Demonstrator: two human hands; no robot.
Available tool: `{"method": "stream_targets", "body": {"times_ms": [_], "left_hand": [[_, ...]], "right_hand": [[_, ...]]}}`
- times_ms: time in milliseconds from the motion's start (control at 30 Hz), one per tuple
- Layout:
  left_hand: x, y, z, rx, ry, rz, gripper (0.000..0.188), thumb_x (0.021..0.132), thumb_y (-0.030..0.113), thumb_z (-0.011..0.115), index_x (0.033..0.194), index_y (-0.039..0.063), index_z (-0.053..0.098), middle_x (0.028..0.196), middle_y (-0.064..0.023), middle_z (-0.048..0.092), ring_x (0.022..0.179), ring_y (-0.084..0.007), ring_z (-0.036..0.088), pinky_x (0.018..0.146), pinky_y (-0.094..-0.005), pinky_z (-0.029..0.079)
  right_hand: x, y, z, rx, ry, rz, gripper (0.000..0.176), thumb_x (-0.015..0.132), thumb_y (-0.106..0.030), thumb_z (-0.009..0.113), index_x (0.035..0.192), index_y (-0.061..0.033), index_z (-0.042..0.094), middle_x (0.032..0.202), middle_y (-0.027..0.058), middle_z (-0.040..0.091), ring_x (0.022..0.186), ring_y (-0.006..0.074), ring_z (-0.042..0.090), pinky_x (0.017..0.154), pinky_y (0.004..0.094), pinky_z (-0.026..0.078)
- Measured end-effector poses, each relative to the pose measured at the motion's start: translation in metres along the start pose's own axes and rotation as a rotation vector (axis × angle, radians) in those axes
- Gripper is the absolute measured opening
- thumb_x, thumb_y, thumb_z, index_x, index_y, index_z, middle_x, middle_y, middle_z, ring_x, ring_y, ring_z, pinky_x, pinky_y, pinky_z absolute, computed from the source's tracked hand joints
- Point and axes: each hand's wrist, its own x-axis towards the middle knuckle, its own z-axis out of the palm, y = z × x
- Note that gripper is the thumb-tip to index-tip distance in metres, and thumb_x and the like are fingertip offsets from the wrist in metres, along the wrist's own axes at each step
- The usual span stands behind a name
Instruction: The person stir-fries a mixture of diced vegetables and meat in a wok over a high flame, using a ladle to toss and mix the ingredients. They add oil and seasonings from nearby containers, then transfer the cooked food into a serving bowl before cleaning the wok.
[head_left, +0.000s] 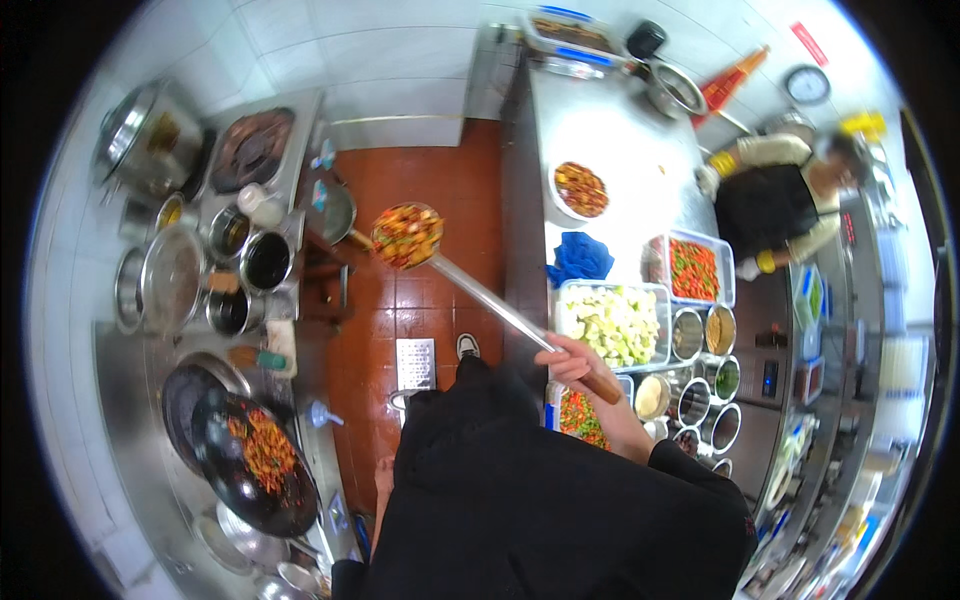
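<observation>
My right hand (571, 361) is closed around the handle of a long metal ladle (491, 300), near its wooden end. The ladle's bowl is heaped with cooked food (409, 234), red and yellow-brown pieces in sauce, and appears above the red floor tiles. Only a small part of my left hand (384, 471) shows beside my dark clothing, hanging near the stove's edge; its fingers are hard to make out. On the stove side, a black wok (217, 442) leans tilted with similar food (266, 454) in it. A white bowl (571, 218) of the same kind of food stands on the steel table.
The steel table (630, 135) also carries a blue cloth (581, 257), a tub of chopped pale-green vegetables (611, 324) and a tub of cut peppers (694, 270). Steel seasoning pots (694, 403) line its near end. A gloved co-worker (772, 202) stands across it. Oil pots (267, 260) sit by the stove.
</observation>
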Motion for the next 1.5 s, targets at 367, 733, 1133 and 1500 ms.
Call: {"method": "stream_targets", "body": {"times_ms": [367, 733, 1133, 1500], "left_hand": [[0.026, 0.03, -0.017, -0.424, -0.053, -0.055, 0.027, 0.103, 0.03, 0.052, 0.109, 0.007, 0.063, 0.094, -0.0026, 0.065, 0.081, -0.0109, 0.06, 0.068, -0.0232, 0.047], [-0.055, -0.029, -0.005, -0.246, 0.729, -0.001, 0.033, 0.101, 0.022, 0.052, 0.124, -0.002, 0.055, 0.118, -0.0161, 0.061, 0.11, -0.0278, 0.058, 0.099, -0.0354, 0.045], [-0.099, 0.053, -0.066, -2.081, 1.11, 0.038, 0.054, 0.102, 0.056, 0.039, 0.113, 0.005, 0.053, 0.101, -0.0047, 0.059, 0.097, -0.0193, 0.057, 0.096, -0.0367, 0.046], [-0.089, 0.105, -0.11, -2.64, 1.027, 0.445, 0.046, 0.107, 0.042, 0.033, 0.068, 0.016, 0.035, 0.057, 0.0052, 0.025, 0.05, -0.0095, 0.024, 0.047, -0.0255, 0.024]], "right_hand": [[-0.041, -0.124, -0.002, -1.274, 0.692, -1.221, 0.05, 0.102, -0.016, 0.051, 0.15, -0.0073, 0.037, 0.067, 0.0, 0.049, 0.052, 0.0062, 0.045, 0.043, 0.0211, 0.038], [-0.032, -0.168, -0.046, -1.665, 1.209, -1.223, 0.041, 0.096, -0.027, 0.062, 0.125, 0.002, 0.059, 0.068, 0.0049, 0.055, 0.065, 0.0147, 0.054, 0.06, 0.0337, 0.047], [0.198, 0.077, 0.098, -1.058, 0.261, 0.385, 0.047, 0.105, -0.013, 0.041, 0.151, -0.0091, 0.033, 0.074, 0.0049, 0.042, 0.048, 0.0036, 0.037, 0.038, 0.0146, 0.03], [0.418, 0.303, -0.038, -2.219, 0.029, 0.325, 0.059, 0.101, -0.015, 0.05, 0.155, -0.0142, 0.028, 0.063, 0.0007, 0.047, 0.045, 0.0094, 0.046, 0.041, 0.0272, 0.04]]}}
